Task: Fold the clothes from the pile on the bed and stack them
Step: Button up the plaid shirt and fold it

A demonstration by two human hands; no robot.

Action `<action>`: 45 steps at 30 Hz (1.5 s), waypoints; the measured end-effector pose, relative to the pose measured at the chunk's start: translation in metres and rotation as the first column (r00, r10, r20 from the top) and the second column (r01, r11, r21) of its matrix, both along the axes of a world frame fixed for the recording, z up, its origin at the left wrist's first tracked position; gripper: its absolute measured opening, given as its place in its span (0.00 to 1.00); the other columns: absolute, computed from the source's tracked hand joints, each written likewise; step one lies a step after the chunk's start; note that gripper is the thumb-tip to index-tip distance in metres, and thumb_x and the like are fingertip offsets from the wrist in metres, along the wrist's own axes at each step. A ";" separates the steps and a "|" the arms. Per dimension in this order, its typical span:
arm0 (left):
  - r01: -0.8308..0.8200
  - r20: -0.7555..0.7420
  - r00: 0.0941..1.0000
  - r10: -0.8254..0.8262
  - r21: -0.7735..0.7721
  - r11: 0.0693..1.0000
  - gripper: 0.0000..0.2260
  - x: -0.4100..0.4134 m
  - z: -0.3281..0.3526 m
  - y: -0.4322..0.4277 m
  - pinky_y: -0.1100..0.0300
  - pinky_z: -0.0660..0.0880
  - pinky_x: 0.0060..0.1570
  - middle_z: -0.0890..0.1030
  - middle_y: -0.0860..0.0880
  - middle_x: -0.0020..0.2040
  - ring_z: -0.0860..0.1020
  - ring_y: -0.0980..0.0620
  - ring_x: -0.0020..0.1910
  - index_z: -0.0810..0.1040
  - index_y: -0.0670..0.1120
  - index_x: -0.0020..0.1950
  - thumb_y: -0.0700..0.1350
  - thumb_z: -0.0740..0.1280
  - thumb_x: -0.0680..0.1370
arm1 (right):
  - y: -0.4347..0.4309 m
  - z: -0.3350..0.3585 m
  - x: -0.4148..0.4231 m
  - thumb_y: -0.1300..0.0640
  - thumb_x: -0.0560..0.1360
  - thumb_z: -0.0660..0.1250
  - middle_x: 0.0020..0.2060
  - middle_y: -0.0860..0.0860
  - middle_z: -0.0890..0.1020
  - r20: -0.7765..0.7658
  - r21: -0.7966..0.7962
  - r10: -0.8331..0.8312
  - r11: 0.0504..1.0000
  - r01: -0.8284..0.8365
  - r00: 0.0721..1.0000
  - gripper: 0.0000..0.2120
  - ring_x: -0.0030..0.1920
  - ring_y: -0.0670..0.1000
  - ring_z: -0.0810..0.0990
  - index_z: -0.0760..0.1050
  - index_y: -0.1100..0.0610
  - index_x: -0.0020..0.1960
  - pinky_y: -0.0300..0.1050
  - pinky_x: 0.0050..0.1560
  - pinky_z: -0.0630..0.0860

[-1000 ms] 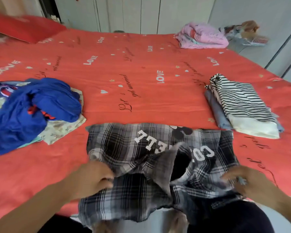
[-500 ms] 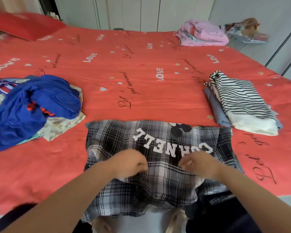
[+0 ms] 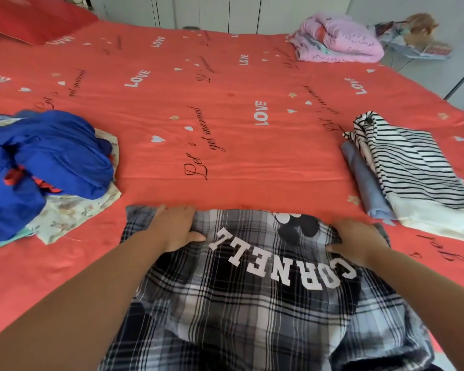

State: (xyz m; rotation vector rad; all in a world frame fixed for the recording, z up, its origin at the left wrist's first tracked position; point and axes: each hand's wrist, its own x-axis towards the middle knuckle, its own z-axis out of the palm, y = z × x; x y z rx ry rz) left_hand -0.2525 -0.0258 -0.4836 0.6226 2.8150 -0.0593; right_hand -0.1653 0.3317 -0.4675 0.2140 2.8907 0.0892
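Plaid shirt (image 3: pixel 252 303) lies crosswise beneath flat, spread fingers; left hand (image 3: pixel 172 231) and right hand (image 3: pixel 359 243) press its far edge, holding nothing.

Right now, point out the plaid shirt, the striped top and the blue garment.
plaid shirt (image 3: pixel 252 311), head view, back panel
striped top (image 3: pixel 413 167), head view, folded upper face
blue garment (image 3: pixel 65 153), head view, crumpled middle

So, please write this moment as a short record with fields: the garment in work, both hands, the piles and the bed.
garment in work: plaid shirt, spread at the near bed edge
left hand: flat on its far left part
right hand: flat on its far right part
unfolded pile: blue clothes, left
folded stack: striped top uppermost, right
bed: red cover
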 end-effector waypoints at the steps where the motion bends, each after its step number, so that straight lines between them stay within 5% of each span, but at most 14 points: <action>1: 0.032 -0.059 0.998 -0.030 0.029 0.999 0.27 -0.001 0.000 0.001 0.51 0.61 0.62 0.75 0.48 0.61 0.71 0.47 0.62 0.66 0.46 0.66 0.62 0.62 0.74 | -0.001 0.005 -0.002 0.45 0.73 0.66 0.60 0.52 0.78 -0.013 -0.032 0.049 0.998 -0.049 0.999 0.25 0.60 0.54 0.75 0.67 0.52 0.67 0.48 0.60 0.71; 3: 0.074 -0.195 0.980 -0.045 0.145 0.987 0.15 -0.008 0.010 0.001 0.56 0.63 0.51 0.77 0.52 0.49 0.74 0.48 0.53 0.71 0.49 0.49 0.59 0.65 0.74 | -0.003 0.027 -0.007 0.47 0.73 0.67 0.54 0.52 0.80 -0.094 -0.131 0.077 0.987 -0.089 0.993 0.21 0.52 0.52 0.77 0.73 0.52 0.63 0.44 0.51 0.71; 5: 0.110 -0.341 0.940 -0.008 0.279 0.954 0.14 -0.021 0.032 0.000 0.57 0.60 0.43 0.74 0.52 0.40 0.75 0.47 0.46 0.70 0.49 0.42 0.57 0.68 0.71 | -0.002 0.057 -0.018 0.47 0.72 0.69 0.48 0.54 0.81 -0.223 -0.161 0.065 0.982 -0.103 0.973 0.16 0.43 0.51 0.76 0.77 0.54 0.56 0.42 0.42 0.67; 8: 0.165 -0.552 0.828 0.100 0.410 0.897 0.16 -0.054 0.068 -0.005 0.56 0.60 0.39 0.78 0.46 0.38 0.77 0.43 0.41 0.71 0.46 0.39 0.55 0.72 0.68 | 0.000 0.099 -0.052 0.48 0.71 0.70 0.55 0.60 0.77 -0.379 -0.098 0.039 0.992 -0.082 0.925 0.17 0.49 0.59 0.78 0.77 0.57 0.55 0.47 0.46 0.72; 10: 0.073 -0.597 0.775 0.207 0.411 0.909 0.19 -0.081 0.089 -0.005 0.52 0.64 0.42 0.79 0.41 0.44 0.77 0.40 0.47 0.74 0.43 0.45 0.56 0.72 0.67 | 0.000 0.116 -0.084 0.47 0.72 0.69 0.52 0.61 0.77 -0.450 -0.068 -0.007 0.997 -0.026 0.893 0.21 0.52 0.62 0.77 0.75 0.59 0.59 0.53 0.51 0.75; 12: -0.137 -0.451 0.850 0.273 0.312 0.940 0.32 -0.103 0.098 0.001 0.44 0.62 0.60 0.72 0.39 0.63 0.68 0.40 0.64 0.67 0.42 0.66 0.59 0.70 0.69 | -0.003 0.120 -0.113 0.46 0.71 0.69 0.56 0.63 0.75 -0.482 -0.053 -0.063 0.998 0.042 0.874 0.26 0.57 0.63 0.74 0.71 0.58 0.64 0.58 0.57 0.73; 14: -0.186 -0.271 0.933 0.238 0.204 0.961 0.42 -0.106 0.089 0.012 0.39 0.49 0.70 0.54 0.42 0.75 0.52 0.42 0.74 0.50 0.47 0.76 0.63 0.66 0.70 | -0.009 0.106 -0.127 0.45 0.71 0.68 0.64 0.62 0.70 -0.404 -0.120 -0.119 0.990 0.077 0.907 0.31 0.65 0.63 0.69 0.64 0.56 0.70 0.59 0.64 0.67; 22: 0.131 0.136 0.978 -0.157 0.186 0.974 0.30 -0.005 -0.029 0.067 0.45 0.38 0.71 0.39 0.50 0.77 0.38 0.46 0.75 0.41 0.61 0.74 0.64 0.53 0.77 | -0.016 -0.021 -0.054 0.46 0.76 0.62 0.70 0.53 0.67 -0.099 -0.236 -0.077 0.970 0.052 0.992 0.28 0.69 0.54 0.65 0.60 0.52 0.73 0.48 0.69 0.65; 27: 0.206 0.050 0.975 -0.218 0.178 0.962 0.21 0.024 -0.035 0.058 0.45 0.41 0.72 0.45 0.52 0.77 0.41 0.47 0.76 0.51 0.62 0.74 0.58 0.49 0.81 | -0.005 -0.030 -0.010 0.54 0.72 0.69 0.63 0.55 0.74 -0.252 -0.311 -0.101 0.950 0.018 0.963 0.23 0.63 0.57 0.72 0.72 0.56 0.66 0.49 0.67 0.67; 30: 0.189 0.010 0.981 -0.194 0.182 0.965 0.17 0.035 -0.016 0.070 0.47 0.47 0.72 0.61 0.56 0.74 0.55 0.52 0.74 0.64 0.60 0.70 0.53 0.54 0.81 | 0.005 -0.016 0.003 0.54 0.72 0.68 0.63 0.56 0.74 -0.340 -0.230 -0.224 0.961 0.150 0.914 0.23 0.62 0.60 0.71 0.71 0.55 0.66 0.51 0.64 0.67; 34: 0.162 -0.103 0.986 -0.127 0.502 0.850 0.16 0.037 0.010 0.123 0.57 0.62 0.65 0.72 0.57 0.64 0.69 0.55 0.64 0.69 0.55 0.68 0.52 0.57 0.80 | 0.025 -0.004 0.010 0.48 0.72 0.68 0.64 0.61 0.71 -0.194 -0.205 -0.479 0.873 0.442 0.856 0.33 0.65 0.62 0.69 0.59 0.59 0.71 0.53 0.62 0.68; 37: 0.007 0.126 0.986 -0.111 0.627 0.779 0.24 0.043 0.015 0.166 0.60 0.63 0.64 0.68 0.53 0.69 0.65 0.51 0.69 0.60 0.52 0.73 0.55 0.59 0.79 | 0.030 -0.002 0.017 0.52 0.72 0.69 0.57 0.62 0.77 -0.021 -0.382 -0.546 0.778 0.498 0.837 0.25 0.59 0.60 0.76 0.66 0.64 0.63 0.47 0.53 0.71; 40: -0.345 0.507 0.861 -0.034 0.635 0.691 0.35 0.040 0.015 0.196 0.55 0.61 0.67 0.61 0.50 0.75 0.63 0.49 0.72 0.49 0.53 0.76 0.65 0.57 0.75 | 0.020 0.006 0.019 0.55 0.71 0.69 0.46 0.56 0.82 -0.083 -0.609 -0.491 0.714 0.346 0.867 0.12 0.49 0.56 0.79 0.76 0.59 0.52 0.43 0.44 0.69; 45: -0.586 0.669 0.737 0.092 0.566 0.580 0.47 0.035 0.021 0.231 0.43 0.59 0.69 0.62 0.50 0.74 0.63 0.45 0.72 0.54 0.54 0.75 0.78 0.53 0.63 | -0.001 0.014 0.017 0.61 0.71 0.69 0.52 0.48 0.80 0.041 -0.796 -0.162 0.591 0.131 0.986 0.21 0.52 0.45 0.78 0.73 0.53 0.63 0.37 0.54 0.71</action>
